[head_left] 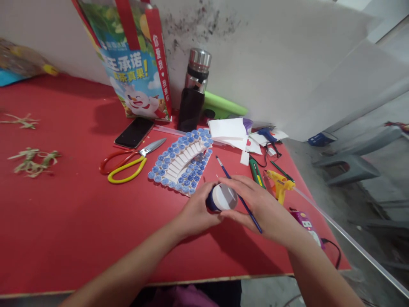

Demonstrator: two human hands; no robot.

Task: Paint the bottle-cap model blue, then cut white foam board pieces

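Between the hands sits a small, round, white-topped dark-blue jar (222, 198), contents hidden; left hand (200, 209) grips it, right hand (266, 211) curls around, holding a slim blue paintbrush (249, 212).

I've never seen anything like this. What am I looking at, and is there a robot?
No robot: these are a person's two bare hands. The single picture comes from a camera worn on the head, looking forward and down, so the forearms reach in from below.

The left hand holds a dark blue jar; the right hand is at the jar's white top, with a brush tucked in its grip.

On the red table lie a blue-and-white piece, scissors, a phone, a cutter and a glue gun. A bottle and a bag stand behind.
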